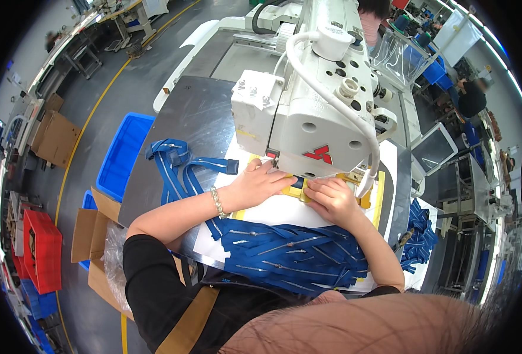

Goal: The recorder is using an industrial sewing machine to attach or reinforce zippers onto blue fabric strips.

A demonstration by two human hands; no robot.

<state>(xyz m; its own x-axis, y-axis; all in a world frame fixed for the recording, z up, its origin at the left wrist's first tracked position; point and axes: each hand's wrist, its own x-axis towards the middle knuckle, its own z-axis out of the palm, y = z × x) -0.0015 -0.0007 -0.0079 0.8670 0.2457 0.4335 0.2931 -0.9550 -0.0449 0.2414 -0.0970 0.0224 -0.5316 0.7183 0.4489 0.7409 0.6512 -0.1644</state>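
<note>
Both hands work under the head of a white industrial sewing machine (317, 127). My left hand (260, 184) lies with its fingers stretched forward, their tips at a yellow plate (296, 192). My right hand (333, 200) has bent fingers pressed together at the plate's right part; what they pinch is hidden. Between the hands shows a small dark blue piece (299, 182) in the yellow plate. Close to my body, a thick pile of blue zipper strips (290, 253) covers the near edge of the white work surface (279, 211). More blue zipper tape (175, 171) lies loosely left of my left forearm.
A blue bin (124, 154) and an open cardboard box (98, 236) with clear plastic stand left of the metal table (193, 109). Another blue strip heap (417, 236) lies at right. A red crate (41, 251) sits farther left. Beyond the machine is a person (374, 20).
</note>
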